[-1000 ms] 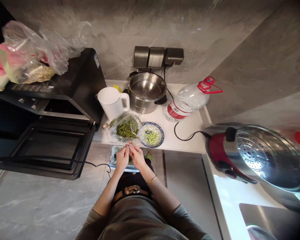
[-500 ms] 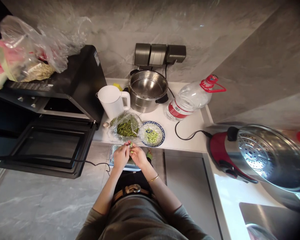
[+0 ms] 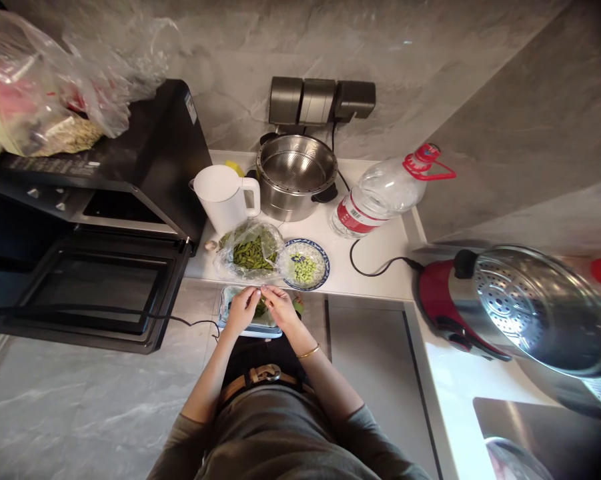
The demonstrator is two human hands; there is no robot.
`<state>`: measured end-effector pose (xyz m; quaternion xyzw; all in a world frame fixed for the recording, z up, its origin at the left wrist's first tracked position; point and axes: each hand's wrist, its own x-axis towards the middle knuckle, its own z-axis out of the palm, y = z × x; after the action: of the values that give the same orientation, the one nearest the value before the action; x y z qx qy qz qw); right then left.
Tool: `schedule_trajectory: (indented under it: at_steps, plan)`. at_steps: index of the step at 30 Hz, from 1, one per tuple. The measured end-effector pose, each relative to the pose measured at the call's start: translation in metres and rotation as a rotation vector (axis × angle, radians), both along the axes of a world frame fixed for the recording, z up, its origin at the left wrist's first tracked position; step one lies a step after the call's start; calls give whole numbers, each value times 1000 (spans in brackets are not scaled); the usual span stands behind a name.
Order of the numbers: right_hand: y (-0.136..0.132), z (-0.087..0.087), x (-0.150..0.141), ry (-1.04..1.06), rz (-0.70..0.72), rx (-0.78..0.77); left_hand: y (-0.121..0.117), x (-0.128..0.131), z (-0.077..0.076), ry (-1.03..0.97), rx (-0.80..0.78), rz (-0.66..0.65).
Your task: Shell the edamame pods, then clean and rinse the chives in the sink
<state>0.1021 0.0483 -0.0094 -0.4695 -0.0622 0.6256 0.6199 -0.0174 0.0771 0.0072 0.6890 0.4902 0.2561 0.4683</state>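
Observation:
My left hand and my right hand meet near the counter's front edge, fingers pinched and fingertips close together. Whatever lies between the fingertips is too small to make out. Just beyond them, a clear plastic bag holds green edamame pods. To its right sits a blue-rimmed plate with shelled edamame beans on it. Below my hands is a lined bin, partly hidden by them, with some green bits inside.
A white pitcher, a steel pot and a large water bottle stand along the back. At left, an oven door hangs open. A red-based steamer is at right, near a sink.
My hands have drawn slightly apart, with only the fingertips close now. The green bits seen at my right fingers earlier no longer show there. The view has shifted slightly.

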Motion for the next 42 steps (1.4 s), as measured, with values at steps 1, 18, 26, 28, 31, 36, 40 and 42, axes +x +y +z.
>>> schedule_trajectory:
  at_steps: [1, 18, 26, 28, 31, 36, 40, 42]
  plan:
    - [0, 1, 0, 20, 0, 11, -1, 3, -1, -84, -68, 24]
    - [-5, 11, -10, 129, -9, -5, -1, 8, 2, 229, 243, 94]
    - [-7, 12, -8, 137, 22, 6, 1, 5, -4, 320, 311, 149]
    - [-8, 11, -4, 154, 36, -29, 1, 0, -5, 354, 331, 161]
    - [-7, 9, 12, 137, 12, -75, 2, -11, -7, 423, 335, 122]
    - [8, 1, 61, -58, -216, -17, -4, -22, -24, 587, 246, -105]
    - [26, -9, 94, -356, -355, 49, -9, -19, -42, 608, 174, -126]
    - [31, -14, 104, -479, -339, 54, -8, -15, -47, 633, 159, -138]
